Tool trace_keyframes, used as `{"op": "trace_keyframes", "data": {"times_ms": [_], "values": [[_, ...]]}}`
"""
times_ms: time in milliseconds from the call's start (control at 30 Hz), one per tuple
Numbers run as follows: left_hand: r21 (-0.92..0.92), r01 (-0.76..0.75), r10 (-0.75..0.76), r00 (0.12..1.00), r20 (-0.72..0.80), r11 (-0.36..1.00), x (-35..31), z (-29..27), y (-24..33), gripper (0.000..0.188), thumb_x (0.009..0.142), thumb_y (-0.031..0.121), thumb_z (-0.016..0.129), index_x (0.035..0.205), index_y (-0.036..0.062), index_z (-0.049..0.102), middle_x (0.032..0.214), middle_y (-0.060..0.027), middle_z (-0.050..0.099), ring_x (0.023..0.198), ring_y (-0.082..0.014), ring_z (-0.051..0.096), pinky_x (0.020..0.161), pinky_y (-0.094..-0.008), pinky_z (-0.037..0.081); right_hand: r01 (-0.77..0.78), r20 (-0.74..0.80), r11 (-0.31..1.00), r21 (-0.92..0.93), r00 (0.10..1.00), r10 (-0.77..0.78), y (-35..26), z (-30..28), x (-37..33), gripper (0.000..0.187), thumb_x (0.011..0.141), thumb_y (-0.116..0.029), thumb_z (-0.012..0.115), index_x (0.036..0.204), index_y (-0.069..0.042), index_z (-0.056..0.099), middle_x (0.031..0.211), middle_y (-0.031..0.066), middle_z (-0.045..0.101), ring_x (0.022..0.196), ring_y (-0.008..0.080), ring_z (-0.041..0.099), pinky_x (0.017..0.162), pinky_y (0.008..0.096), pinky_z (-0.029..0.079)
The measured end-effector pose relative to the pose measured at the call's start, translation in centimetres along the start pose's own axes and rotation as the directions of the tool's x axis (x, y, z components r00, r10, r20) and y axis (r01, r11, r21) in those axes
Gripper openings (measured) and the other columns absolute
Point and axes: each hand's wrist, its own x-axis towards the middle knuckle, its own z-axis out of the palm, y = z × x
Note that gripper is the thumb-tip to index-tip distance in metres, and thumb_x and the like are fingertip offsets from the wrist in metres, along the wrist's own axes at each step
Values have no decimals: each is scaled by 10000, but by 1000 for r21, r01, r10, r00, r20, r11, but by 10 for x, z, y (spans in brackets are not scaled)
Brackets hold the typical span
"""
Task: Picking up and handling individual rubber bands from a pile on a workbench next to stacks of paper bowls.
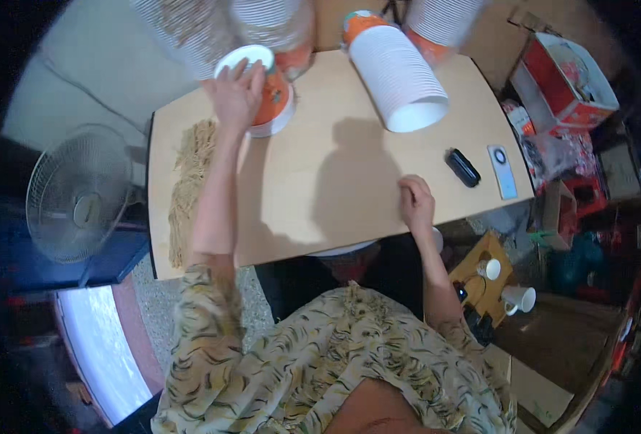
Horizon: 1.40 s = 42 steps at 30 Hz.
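Note:
My left hand [237, 100] reaches to the far left of the table, its fingers spread over the white-rimmed top of an orange and white paper tub [271, 101]. I cannot tell whether the palm presses on the tub. Near the table's front edge, my right hand [417, 205] rests with its fingers curled and nothing visible in them. A bundle of tan paper strips [192, 181] lies along the left side, beside my left forearm. At the back right, a long nested stack of white tubs [396, 76] lies on its side, its open mouth toward me.
More nested tub stacks [270, 18] stand along the table's back edge. A black case [463, 168] and a phone [502, 171] lie at the right. A fan [82, 199] stands left of the table [299, 195]. Red boxes [563, 79] and a low stand with white mugs [519, 299] are on the right.

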Motion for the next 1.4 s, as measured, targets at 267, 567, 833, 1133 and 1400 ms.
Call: {"op": "trace_keyframes", "data": {"times_ms": [267,567,833,1133,1400], "values": [[-629,-104,136,991,3,770,16,-9,159,236,835,88,692,1069,61,703,1053,-123,694,968,-288,657,865,-375,508,-376,133,813,444,925,355,24,-8,63,149,954,-105,577,1004,12,655,832,70,683,773,156,647,722,285,517],[-760,-48,291,938,189,648,48,22,274,126,793,54,716,915,29,731,856,-126,698,773,-251,696,677,-348,546,-310,134,503,807,925,354,50,19,175,267,948,-228,600,876,28,625,784,40,616,715,79,577,659,221,492],[-677,21,268,909,320,735,50,13,275,157,772,101,731,906,21,721,842,-150,687,727,-260,687,658,-358,556,-335,37,638,693,901,433,44,25,174,206,932,-166,607,824,5,651,737,24,631,633,73,560,572,225,468],[-725,-40,178,977,116,688,21,27,257,172,774,184,642,836,32,694,859,-191,671,811,-364,653,746,-452,523,-206,-16,974,91,978,208,-22,-62,91,170,879,-87,610,755,28,595,653,116,606,593,176,539,583,348,451],[-689,447,-345,892,293,571,-152,-85,147,95,815,89,653,876,27,691,814,-173,668,742,-331,664,668,-396,532,167,127,983,-82,980,-155,-106,-61,22,136,919,-31,582,1029,6,652,938,95,693,900,183,655,860,339,479]]}}
